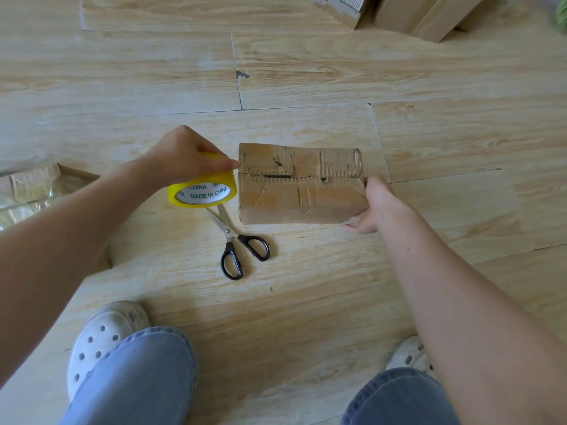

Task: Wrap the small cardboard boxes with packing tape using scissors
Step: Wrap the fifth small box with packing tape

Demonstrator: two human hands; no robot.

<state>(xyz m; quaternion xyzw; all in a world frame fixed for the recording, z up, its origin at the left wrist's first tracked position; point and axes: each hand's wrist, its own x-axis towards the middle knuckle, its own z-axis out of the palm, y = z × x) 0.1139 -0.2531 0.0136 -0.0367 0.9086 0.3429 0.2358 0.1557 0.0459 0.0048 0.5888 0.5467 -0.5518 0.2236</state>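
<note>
The left hand (184,157) grips a yellow packing tape roll (202,191) at 9 o'clock of the worn brown cardboard box (300,185), probably to start a strip; the right hand (376,207) clasps its 3 o'clock end steady.

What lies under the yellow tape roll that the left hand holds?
The blades of the scissors run under the tape roll; their black handles show. The blade tips are covered by it.

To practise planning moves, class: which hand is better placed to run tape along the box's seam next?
Probably the left hand: it grips the tape roll at the left end of the seam, while the right hand steadies the cardboard box.
</note>
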